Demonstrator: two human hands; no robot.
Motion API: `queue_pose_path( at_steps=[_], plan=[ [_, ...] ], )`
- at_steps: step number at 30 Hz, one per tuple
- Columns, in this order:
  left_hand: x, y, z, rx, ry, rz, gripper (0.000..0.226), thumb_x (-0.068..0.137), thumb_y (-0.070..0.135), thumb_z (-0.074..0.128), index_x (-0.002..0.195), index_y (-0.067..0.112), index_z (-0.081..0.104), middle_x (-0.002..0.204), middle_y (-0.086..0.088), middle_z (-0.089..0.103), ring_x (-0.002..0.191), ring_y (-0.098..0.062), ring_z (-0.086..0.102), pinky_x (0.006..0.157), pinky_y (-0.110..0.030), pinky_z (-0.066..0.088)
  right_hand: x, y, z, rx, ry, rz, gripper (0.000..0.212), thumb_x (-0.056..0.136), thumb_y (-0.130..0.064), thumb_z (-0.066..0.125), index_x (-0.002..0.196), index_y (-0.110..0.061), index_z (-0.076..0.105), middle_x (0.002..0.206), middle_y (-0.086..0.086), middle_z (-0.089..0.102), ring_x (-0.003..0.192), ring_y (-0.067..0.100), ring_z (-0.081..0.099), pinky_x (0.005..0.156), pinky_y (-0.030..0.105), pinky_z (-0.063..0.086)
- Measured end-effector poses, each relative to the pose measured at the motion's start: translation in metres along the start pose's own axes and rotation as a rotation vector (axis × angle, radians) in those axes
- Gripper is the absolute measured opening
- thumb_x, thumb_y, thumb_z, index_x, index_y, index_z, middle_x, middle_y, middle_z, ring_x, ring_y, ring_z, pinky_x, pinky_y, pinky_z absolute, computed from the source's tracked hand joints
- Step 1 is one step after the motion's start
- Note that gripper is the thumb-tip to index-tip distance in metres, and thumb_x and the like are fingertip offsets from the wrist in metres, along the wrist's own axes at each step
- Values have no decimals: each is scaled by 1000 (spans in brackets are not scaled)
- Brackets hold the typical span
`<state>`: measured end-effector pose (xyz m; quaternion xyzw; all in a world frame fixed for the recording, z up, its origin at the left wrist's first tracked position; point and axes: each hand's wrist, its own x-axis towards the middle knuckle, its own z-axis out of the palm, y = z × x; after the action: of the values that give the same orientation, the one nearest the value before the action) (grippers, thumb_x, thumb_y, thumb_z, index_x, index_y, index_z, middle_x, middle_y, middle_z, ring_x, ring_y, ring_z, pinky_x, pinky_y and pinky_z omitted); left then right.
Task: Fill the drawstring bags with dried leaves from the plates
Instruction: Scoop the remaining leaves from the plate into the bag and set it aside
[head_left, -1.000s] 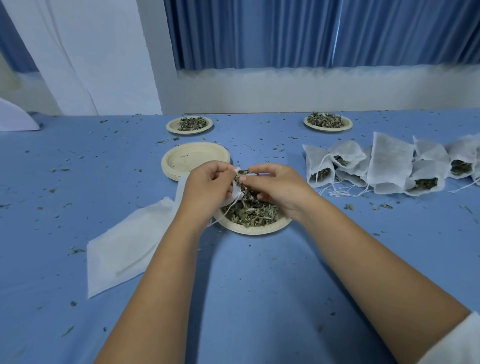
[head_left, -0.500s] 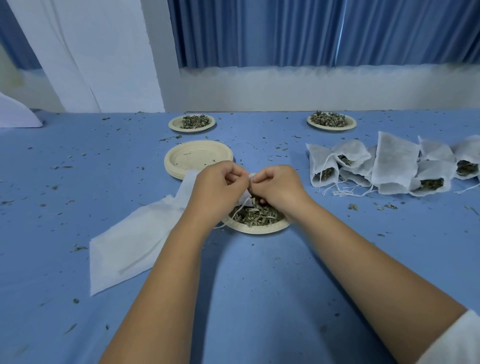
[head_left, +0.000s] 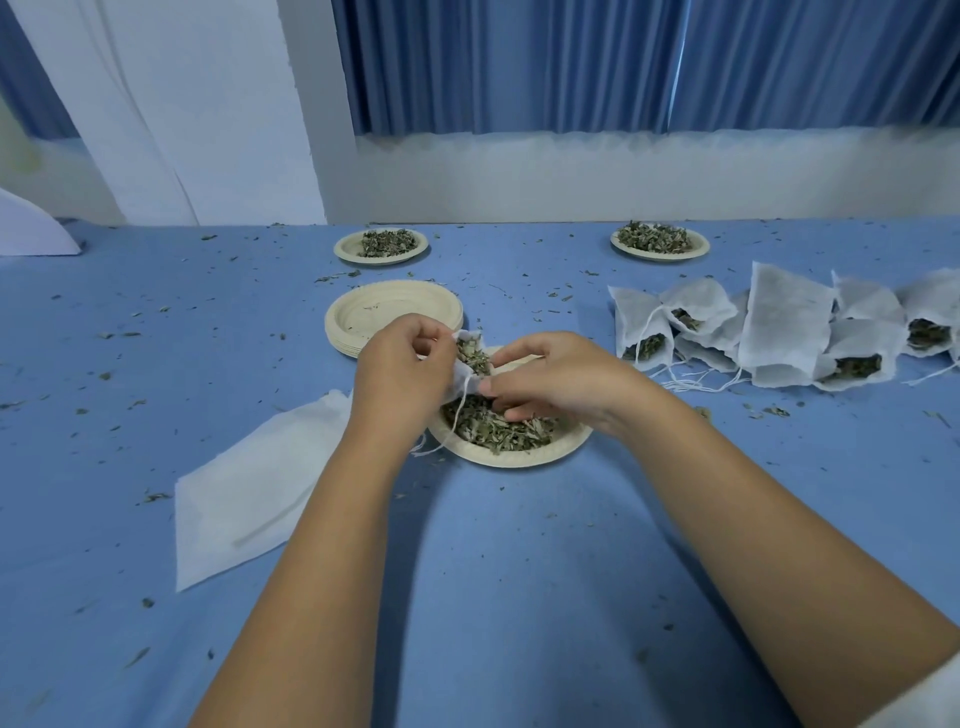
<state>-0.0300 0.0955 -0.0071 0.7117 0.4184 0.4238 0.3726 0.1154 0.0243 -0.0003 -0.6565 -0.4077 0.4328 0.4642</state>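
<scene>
Done: filled bags | Now: left hand grips bag; right hand at leaves, grip unclear | To do: empty bags

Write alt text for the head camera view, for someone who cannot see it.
Two bare hands work over a paper plate of dried leaves on a blue table: the left hand holds a small white drawstring bag, partly filled, and the right hand pinches its mouth. Filled bags lie to the right, empty bags to the left, more plates behind.
</scene>
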Motion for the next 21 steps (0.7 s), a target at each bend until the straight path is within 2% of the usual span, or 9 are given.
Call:
queue_pose_path(
  at_steps=[2,5,8,10,12,15,17,19,21],
  plan=[
    [-2,0,2,35,5,16,12,96,17,53,88,22,58,80,3,65,78,-25,69,80,-48,56,1,1,3,18,46,-30,29,78,-7,80,104,-6,65,82,12,74,75,19,72,69,23,60],
    [-7,0,7,125,21,55,9,99,16,43,95,17,51,71,5,64,72,-26,69,76,-49,56,2,2,6,52,102,-89,14,81,-3,76,91,-5,66,81,16,71,72,18,68,67,22,60],
    [-9,2,10,147,32,29,10,101,16,35,96,19,43,68,3,62,62,-19,70,73,-48,57,3,3,9,44,85,-143,6,84,-3,73,82,-8,71,76,11,71,67,14,65,62,19,58],
    [-11,4,11,130,25,-7,10,102,16,32,99,17,41,79,-3,63,63,-21,70,73,-49,57,4,5,12,0,60,-170,7,86,-5,71,81,-9,73,68,3,70,60,9,63,59,17,56],
    [-11,4,12,203,28,-13,10,102,17,32,102,15,41,86,-8,63,71,-27,69,71,-47,55,5,6,15,-62,43,-192,9,88,-8,69,82,-12,74,64,-1,69,55,6,60,56,15,53],
    [-10,2,10,365,77,46,9,102,18,33,102,13,41,76,1,53,66,-17,53,53,-32,35,6,6,17,-100,11,-207,10,89,-11,68,82,-15,74,61,-4,68,54,3,59,54,15,50],
    [-9,1,9,401,84,52,7,102,18,34,100,15,39,72,6,46,61,-10,43,49,-28,25,5,6,18,-103,3,-215,12,90,-12,68,81,-17,74,60,-5,67,54,2,58,53,16,50],
    [-9,1,10,372,69,31,5,102,17,34,100,16,38,72,6,46,62,-10,44,50,-28,27,5,6,18,-107,5,-224,13,90,-11,68,80,-17,74,58,-6,66,53,2,57,52,15,49],
    [-9,1,11,317,53,14,6,102,17,33,101,15,38,74,2,51,65,-17,50,53,-32,34,5,6,17,-114,4,-232,14,90,-10,67,80,-17,74,58,-6,66,52,2,57,53,15,50]
  ],
)
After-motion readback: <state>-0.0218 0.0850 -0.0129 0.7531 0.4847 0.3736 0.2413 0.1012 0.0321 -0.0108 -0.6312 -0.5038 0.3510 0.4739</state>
